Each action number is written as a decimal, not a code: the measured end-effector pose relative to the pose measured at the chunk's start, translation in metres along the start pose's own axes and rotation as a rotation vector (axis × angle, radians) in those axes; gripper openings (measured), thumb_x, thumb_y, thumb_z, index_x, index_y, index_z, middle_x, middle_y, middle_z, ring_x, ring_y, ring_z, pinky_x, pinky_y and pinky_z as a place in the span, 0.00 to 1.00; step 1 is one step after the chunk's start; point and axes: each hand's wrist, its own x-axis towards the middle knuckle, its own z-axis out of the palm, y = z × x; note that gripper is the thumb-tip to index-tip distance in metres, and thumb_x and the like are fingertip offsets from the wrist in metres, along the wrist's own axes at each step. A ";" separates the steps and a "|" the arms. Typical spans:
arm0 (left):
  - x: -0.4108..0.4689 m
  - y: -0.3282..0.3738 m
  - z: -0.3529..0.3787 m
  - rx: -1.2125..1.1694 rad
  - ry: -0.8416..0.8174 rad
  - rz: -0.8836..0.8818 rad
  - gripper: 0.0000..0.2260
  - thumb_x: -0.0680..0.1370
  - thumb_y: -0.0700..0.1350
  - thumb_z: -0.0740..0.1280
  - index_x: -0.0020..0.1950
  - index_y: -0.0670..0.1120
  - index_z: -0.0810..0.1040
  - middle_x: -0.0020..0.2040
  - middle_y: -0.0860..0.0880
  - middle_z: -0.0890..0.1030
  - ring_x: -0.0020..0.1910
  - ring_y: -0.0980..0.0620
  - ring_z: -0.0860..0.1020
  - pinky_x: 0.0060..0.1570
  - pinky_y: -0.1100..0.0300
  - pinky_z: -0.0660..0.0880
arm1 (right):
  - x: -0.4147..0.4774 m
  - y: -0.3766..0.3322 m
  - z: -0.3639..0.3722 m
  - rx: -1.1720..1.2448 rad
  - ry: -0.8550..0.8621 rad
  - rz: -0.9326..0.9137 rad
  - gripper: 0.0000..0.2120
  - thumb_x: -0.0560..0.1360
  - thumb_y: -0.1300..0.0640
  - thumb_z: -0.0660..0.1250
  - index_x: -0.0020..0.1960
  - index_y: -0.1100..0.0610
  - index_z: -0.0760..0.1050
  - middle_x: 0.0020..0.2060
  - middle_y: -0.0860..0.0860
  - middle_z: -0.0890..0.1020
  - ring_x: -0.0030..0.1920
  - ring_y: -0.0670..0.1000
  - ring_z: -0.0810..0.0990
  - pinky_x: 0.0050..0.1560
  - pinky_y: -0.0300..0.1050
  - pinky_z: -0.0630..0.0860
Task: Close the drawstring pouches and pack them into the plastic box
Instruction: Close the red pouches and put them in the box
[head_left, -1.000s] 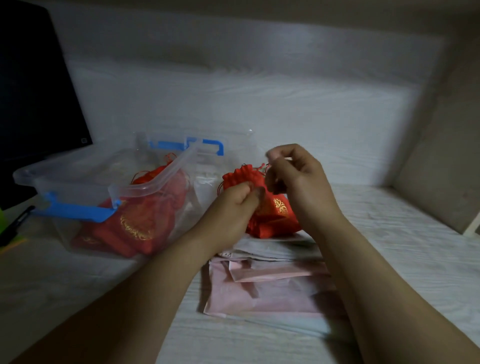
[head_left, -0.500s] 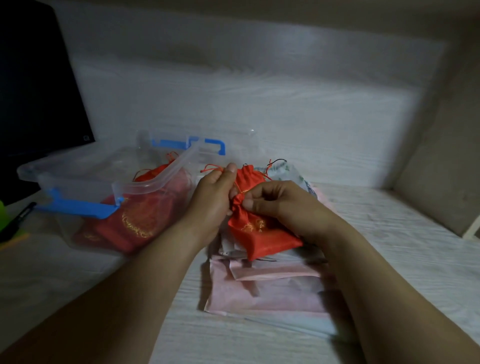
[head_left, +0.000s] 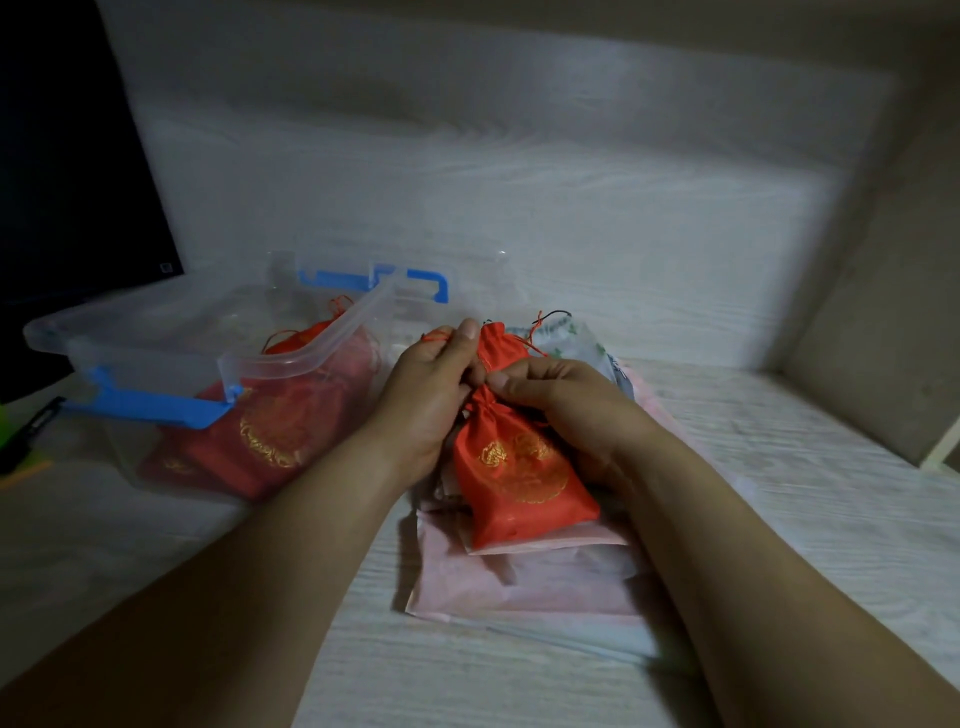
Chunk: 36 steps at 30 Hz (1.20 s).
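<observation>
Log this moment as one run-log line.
step: closing pouch | left hand: pinches drawstring | right hand: grips red pouch neck | plastic box: open, holds packed pouches

Dim, soft, blurred, curved wide-angle edges.

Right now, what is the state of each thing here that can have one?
red pouch: neck gathered, resting on the pink bags.
left hand: pinches the red pouch's cord.
right hand: pinches the red pouch's neck.
plastic box: open, no lid on.
pouches in the box: lying inside, packed.
monitor: screen dark.
</observation>
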 end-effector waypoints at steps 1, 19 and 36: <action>-0.001 0.000 0.000 0.003 0.006 -0.011 0.20 0.86 0.52 0.60 0.37 0.45 0.71 0.24 0.52 0.68 0.22 0.57 0.66 0.23 0.66 0.64 | 0.000 -0.001 -0.001 0.063 -0.002 0.025 0.04 0.80 0.64 0.67 0.50 0.64 0.81 0.41 0.63 0.83 0.37 0.56 0.82 0.42 0.47 0.81; -0.003 0.000 0.002 -0.292 0.119 -0.209 0.17 0.86 0.49 0.62 0.39 0.44 0.71 0.32 0.46 0.72 0.22 0.55 0.69 0.23 0.65 0.69 | 0.004 -0.002 -0.002 0.152 -0.138 0.072 0.10 0.83 0.64 0.60 0.45 0.61 0.75 0.26 0.48 0.77 0.25 0.41 0.71 0.27 0.32 0.70; -0.008 0.010 0.002 -0.093 -0.116 -0.020 0.12 0.84 0.46 0.65 0.52 0.39 0.83 0.46 0.44 0.86 0.37 0.49 0.82 0.26 0.60 0.77 | -0.005 -0.003 0.006 -0.087 -0.100 0.001 0.09 0.79 0.69 0.66 0.41 0.64 0.80 0.31 0.54 0.82 0.26 0.44 0.76 0.30 0.35 0.77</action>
